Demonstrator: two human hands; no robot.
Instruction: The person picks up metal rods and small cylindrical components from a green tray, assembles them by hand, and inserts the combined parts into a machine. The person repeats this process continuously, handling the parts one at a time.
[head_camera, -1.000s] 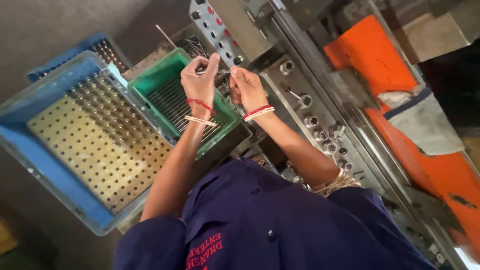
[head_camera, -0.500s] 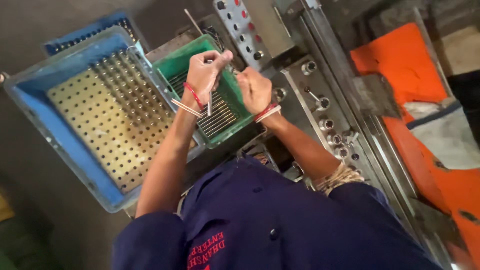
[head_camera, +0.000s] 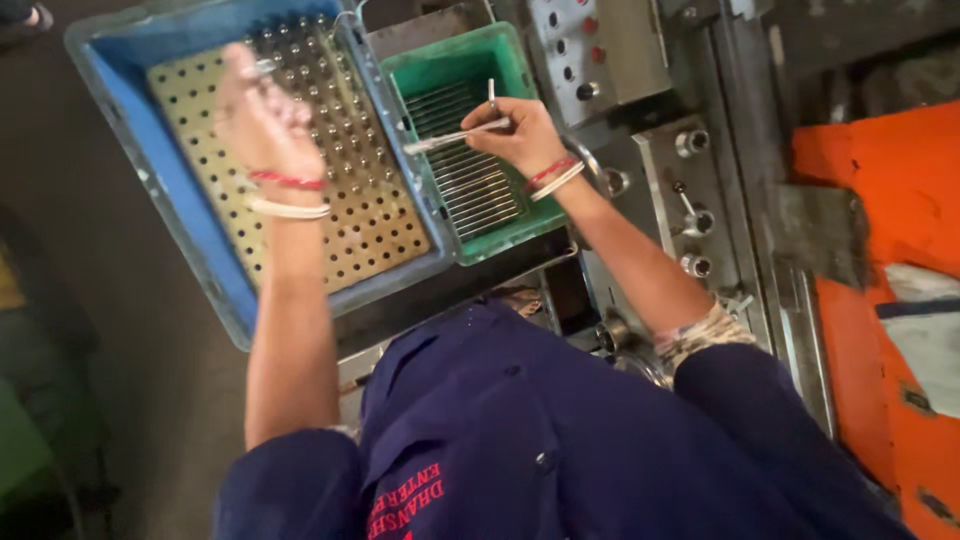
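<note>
My left hand (head_camera: 262, 115) is blurred with motion above the blue crate (head_camera: 150, 190), over its yellow perforated plate (head_camera: 370, 220), which has metal rods standing in the far holes. Its fingers are closed, with a shiny rod tip showing at the fingertips. My right hand (head_camera: 520, 130) hovers over the green crate (head_camera: 500, 245) and pinches thin metal rods (head_camera: 455, 135), one lying sideways and one pointing up. Several more rods lie side by side in the green crate.
A grey control panel (head_camera: 590, 50) with red and dark buttons stands behind the green crate. To its right is a metal machine bed with round fittings (head_camera: 690, 205). An orange surface (head_camera: 880, 180) with a grey cloth (head_camera: 930, 340) is at the far right.
My left hand has left the green crate and swung left over the blue crate's perforated plate. My right hand stays over the green crate, now holding rods out.
</note>
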